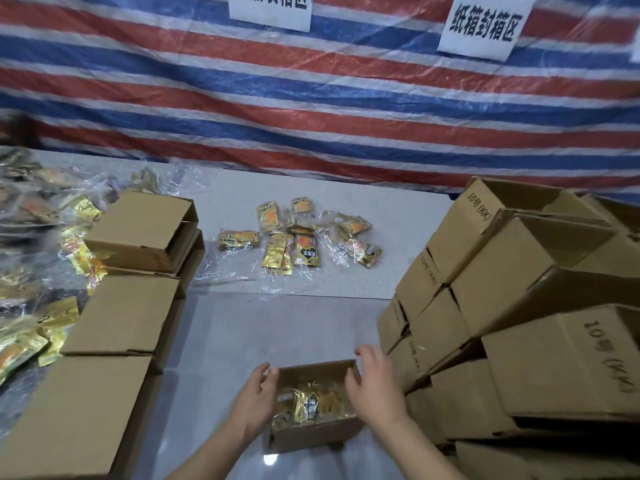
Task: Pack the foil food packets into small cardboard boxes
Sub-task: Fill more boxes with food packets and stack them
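A small open brown cardboard box (313,433) sits on the pale grey table (221,334) close to the person, and gold foil food packets (310,403) already lie inside it, filling the bottom. The left hand (258,398) is at the box's left wall, fingers loosely spread and lightly bent, the fingertips touching the upper left corner of the box; it does not grip anything. The right hand (372,382) hovers over the box's right side, fingers relaxed and slightly curled, holding nothing; whether it touches the rim cannot be told. The box lies directly between the two hands.

Farther back on the table, well apart from the hands, a loose scatter of gold and orange foil packets (298,233) lies on crinkled clear plastic film (242,271). To the left stand several plain closed brown cardboard boxes (121,317) in a row running towards the person, one stacked on another at the far end, and beyond them a heap of more foil packets in clear bags (31,244). To the right rises a leaning stack of brown cartons printed with dark characters (502,306). Behind the table hangs a red, white and blue striped tarpaulin (311,98) bearing white paper signs (485,26)
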`<move>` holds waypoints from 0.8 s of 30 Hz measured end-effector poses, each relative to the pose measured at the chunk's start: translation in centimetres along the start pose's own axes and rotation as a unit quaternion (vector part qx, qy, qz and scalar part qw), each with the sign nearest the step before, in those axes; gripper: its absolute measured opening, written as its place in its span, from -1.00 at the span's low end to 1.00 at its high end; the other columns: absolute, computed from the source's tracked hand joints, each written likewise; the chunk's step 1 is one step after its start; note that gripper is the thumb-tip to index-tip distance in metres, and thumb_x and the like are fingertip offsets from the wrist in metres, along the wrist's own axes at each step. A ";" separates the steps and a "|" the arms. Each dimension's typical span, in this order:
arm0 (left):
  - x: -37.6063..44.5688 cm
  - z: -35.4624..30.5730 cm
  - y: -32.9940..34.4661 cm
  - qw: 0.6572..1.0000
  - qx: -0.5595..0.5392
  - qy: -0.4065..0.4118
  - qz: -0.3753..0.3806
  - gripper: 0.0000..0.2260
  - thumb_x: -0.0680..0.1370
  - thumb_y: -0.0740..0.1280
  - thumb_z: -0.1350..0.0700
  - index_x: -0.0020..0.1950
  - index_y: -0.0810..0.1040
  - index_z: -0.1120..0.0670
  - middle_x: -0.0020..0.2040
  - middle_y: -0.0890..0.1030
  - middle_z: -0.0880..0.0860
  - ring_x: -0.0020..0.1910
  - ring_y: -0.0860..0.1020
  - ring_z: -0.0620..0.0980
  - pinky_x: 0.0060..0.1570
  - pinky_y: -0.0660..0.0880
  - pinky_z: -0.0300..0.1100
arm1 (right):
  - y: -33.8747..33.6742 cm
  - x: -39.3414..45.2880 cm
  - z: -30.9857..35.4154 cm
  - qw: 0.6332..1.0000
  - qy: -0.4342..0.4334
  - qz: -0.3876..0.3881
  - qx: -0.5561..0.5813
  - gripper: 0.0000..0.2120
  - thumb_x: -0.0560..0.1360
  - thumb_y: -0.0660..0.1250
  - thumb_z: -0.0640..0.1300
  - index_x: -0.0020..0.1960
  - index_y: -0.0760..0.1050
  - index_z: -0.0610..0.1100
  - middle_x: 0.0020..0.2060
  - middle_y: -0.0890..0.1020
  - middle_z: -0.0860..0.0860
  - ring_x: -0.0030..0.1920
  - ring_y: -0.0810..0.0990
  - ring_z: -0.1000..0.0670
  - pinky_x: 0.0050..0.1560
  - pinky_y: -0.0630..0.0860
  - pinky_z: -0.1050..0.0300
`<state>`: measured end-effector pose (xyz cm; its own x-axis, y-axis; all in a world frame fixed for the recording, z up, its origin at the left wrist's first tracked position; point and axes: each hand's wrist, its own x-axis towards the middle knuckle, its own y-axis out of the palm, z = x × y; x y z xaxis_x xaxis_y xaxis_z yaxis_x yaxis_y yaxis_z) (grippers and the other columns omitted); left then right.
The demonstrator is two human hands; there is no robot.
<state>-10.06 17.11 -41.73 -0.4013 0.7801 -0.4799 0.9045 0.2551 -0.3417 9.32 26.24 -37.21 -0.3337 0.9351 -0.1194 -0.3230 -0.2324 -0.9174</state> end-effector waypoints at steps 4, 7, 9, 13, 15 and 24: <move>-1.4 1.2 0.6 0.999 -0.012 -0.028 0.020 -0.47 0.62 0.26 -0.05 0.52 0.23 0.14 0.45 0.41 0.15 0.41 0.40 0.11 0.40 0.33 -0.01 | 0.3 0.5 -1.1 0.982 0.104 0.156 -0.005 -0.56 0.62 0.19 0.01 0.44 0.24 -0.11 0.33 0.49 -0.10 0.27 0.53 -0.14 0.22 0.47 0.02; -1.7 1.2 0.9 0.999 -0.025 -0.023 0.034 -0.68 0.68 0.13 0.04 0.41 0.35 0.08 0.26 0.59 0.13 0.26 0.53 0.08 0.28 0.45 0.00 | 1.2 -0.1 -0.6 0.976 0.101 0.184 -0.053 -0.79 0.59 0.12 -0.07 0.20 0.32 -0.08 0.15 0.60 -0.13 0.14 0.60 -0.18 0.08 0.52 0.00; -1.7 0.8 0.9 0.998 -0.043 -0.022 0.043 -0.72 0.69 0.08 0.09 0.38 0.35 0.10 0.22 0.60 0.16 0.23 0.55 0.11 0.24 0.48 0.04 | 1.2 -0.4 -0.4 0.976 0.118 0.170 -0.070 -0.80 0.55 0.15 -0.15 0.17 0.35 -0.07 0.13 0.61 -0.12 0.14 0.61 -0.17 0.09 0.53 -0.01; -2.2 -0.4 -0.4 0.999 0.014 0.011 0.041 -0.68 0.70 0.05 0.07 0.41 0.35 0.14 0.32 0.53 0.17 0.32 0.48 0.13 0.29 0.41 -0.08 | 0.0 -1.3 0.9 0.979 0.125 0.150 -0.065 -0.79 0.53 0.18 -0.18 0.15 0.42 -0.11 0.12 0.62 -0.13 0.15 0.61 -0.18 0.09 0.54 0.01; -3.1 -1.6 -1.4 0.998 0.028 0.039 0.040 -0.68 0.70 0.05 0.09 0.41 0.36 0.15 0.32 0.53 0.15 0.34 0.46 0.12 0.31 0.38 -0.10 | -1.5 -1.7 1.5 0.983 0.108 0.138 -0.058 -0.82 0.55 0.18 -0.20 0.14 0.43 -0.13 0.09 0.62 -0.13 0.11 0.62 -0.19 0.04 0.53 0.02; -9.0 -10.0 -6.2 0.990 -0.046 0.132 -0.007 -0.58 0.52 0.13 0.04 0.38 0.38 -0.18 0.28 0.55 -0.11 0.27 0.49 -0.08 0.28 0.41 -0.03 | -12.8 -5.5 6.2 1.000 0.011 0.021 -0.018 -0.92 0.61 0.10 -0.17 -0.04 0.34 -0.10 -0.13 0.54 -0.08 -0.10 0.58 -0.17 -0.20 0.43 0.03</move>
<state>-10.60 14.21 -27.20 -0.3729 0.8955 -0.2430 0.9134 0.3082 -0.2658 9.82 22.46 -22.44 -0.3263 0.9305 -0.1662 -0.2764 -0.2621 -0.9246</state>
